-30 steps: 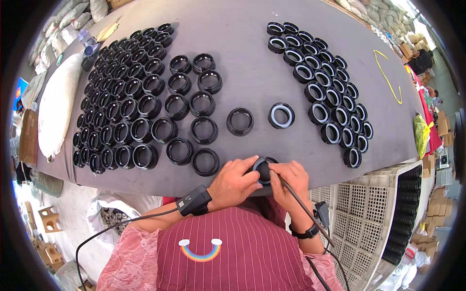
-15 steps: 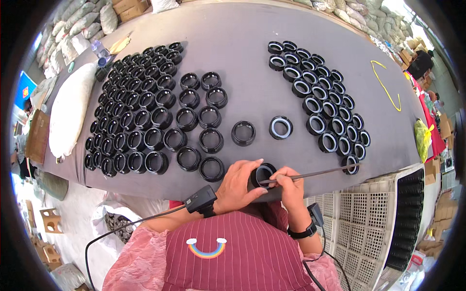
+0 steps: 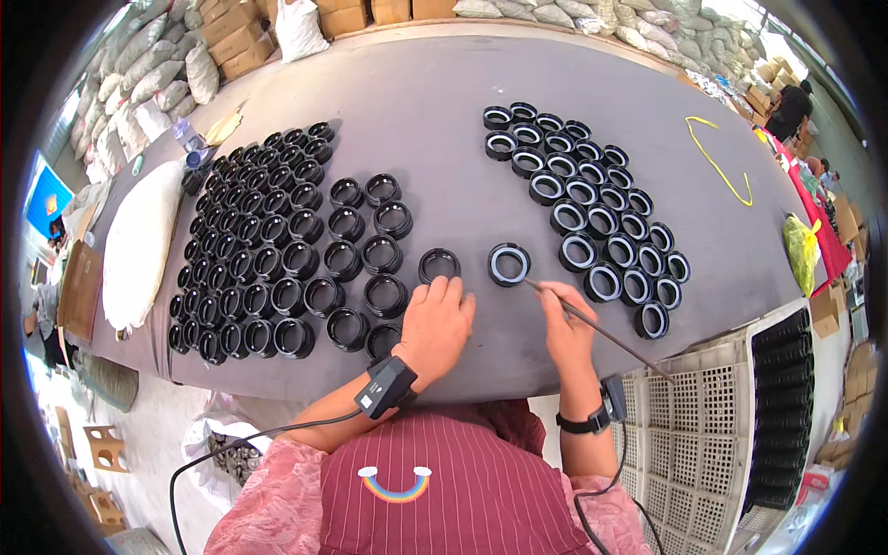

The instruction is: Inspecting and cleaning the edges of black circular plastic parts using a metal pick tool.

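My left hand [image 3: 438, 319] reaches over the table, its fingertips at the near rim of a black ring [image 3: 439, 253]. Its thumb stands apart from the fingers. In my right hand [image 3: 566, 319], closed around it, is a thin dark stick [image 3: 629, 348]. The stick slants down to the right, its upper tip beside a black ring with a pale inner band [image 3: 493, 265]. On the left lie several rows of plain black rings [image 3: 347, 329]. A second group of black rings with pale inner bands [image 3: 603, 282] lies to the right.
A white sack [image 3: 139, 245] lies along the table's left side. A bent yellow strip [image 3: 721, 162] rests at the right, with a yellow-green bag [image 3: 803, 254] on the edge. White perforated crates [image 3: 689, 435] stand below the table's near right edge.
Both hands have moved apart and away from the near edge. The left has let go of a black ring, which no longer shows there. The right keeps the stick. The view has shifted.
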`<action>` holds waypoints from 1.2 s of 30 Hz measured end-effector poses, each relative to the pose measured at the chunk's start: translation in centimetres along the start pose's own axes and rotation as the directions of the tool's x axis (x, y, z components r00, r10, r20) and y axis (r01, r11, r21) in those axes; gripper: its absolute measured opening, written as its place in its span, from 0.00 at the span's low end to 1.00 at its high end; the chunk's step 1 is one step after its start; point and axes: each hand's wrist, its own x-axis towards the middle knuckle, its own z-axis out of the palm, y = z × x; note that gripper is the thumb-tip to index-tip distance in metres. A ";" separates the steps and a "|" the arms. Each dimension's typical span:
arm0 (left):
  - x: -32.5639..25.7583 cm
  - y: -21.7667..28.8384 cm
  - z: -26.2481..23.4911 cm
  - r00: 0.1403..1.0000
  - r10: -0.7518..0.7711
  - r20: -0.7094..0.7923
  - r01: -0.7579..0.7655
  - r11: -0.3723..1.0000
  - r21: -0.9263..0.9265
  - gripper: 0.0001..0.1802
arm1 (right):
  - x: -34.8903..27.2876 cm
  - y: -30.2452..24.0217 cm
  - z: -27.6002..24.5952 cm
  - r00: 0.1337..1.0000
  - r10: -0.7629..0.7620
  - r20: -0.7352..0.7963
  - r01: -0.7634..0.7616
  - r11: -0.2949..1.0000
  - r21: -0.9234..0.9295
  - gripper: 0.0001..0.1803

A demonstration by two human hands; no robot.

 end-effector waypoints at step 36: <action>-5.1 1.4 3.6 0.980 0.032 -0.195 -0.159 0.711 -0.685 0.14 | -6.6 -2.5 -1.2 0.955 -0.037 0.295 0.081 0.987 -0.137 0.06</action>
